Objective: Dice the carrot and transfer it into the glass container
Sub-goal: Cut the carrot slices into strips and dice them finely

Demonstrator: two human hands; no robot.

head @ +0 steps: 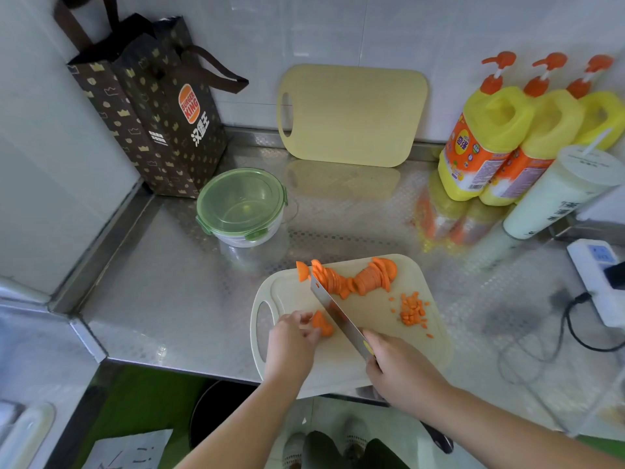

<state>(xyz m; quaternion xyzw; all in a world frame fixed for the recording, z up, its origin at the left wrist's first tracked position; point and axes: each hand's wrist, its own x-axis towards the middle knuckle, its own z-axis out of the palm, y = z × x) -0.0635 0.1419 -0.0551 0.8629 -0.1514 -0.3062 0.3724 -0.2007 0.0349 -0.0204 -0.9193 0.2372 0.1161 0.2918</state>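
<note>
A pale cutting board (378,360) lies at the counter's front edge. Along its far side runs a row of orange carrot slices (355,277). A small heap of diced carrot (412,311) lies at the right of the board. My left hand (292,340) pinches a small stack of carrot slices (322,323) on the board. My right hand (397,362) grips a knife (338,314), whose blade slants up and left just right of that stack. The glass container (241,206), with a green lid on it, stands beyond the board to the left.
A second yellowish cutting board (351,113) leans on the back wall. A brown paper bag (152,106) stands at the back left. Three yellow pump bottles (527,130), a white cup (561,194) and a power strip with cable (598,279) crowd the right.
</note>
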